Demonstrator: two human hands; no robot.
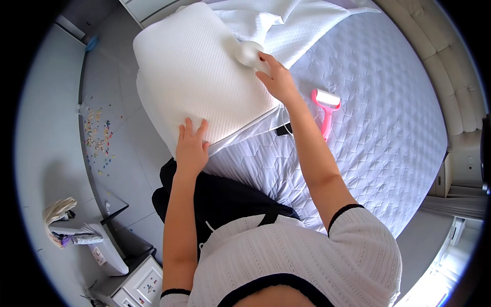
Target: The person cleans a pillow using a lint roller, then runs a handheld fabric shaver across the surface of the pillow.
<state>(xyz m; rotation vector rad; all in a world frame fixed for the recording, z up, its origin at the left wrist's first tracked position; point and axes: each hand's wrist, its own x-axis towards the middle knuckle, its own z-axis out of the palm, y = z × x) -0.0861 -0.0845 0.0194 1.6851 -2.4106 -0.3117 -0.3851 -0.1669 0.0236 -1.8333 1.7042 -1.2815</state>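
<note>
Reaching forward, right fingers (269, 59) seemingly around white device (249, 53).

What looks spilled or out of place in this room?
Small multicoloured pieces lie scattered over the grey floor, toward the picture's left edge. They look spilled because they spread loosely, with no visible container around them; what they are is too small to tell.

Saw a white pillow (197, 71), a rumpled white cloth (312, 18), a pink lint roller (327, 117) and a black object (282, 130) on the quilted bed (381, 117); on the grey floor (135, 135), saw scattered colourful bits (97, 135).
</note>
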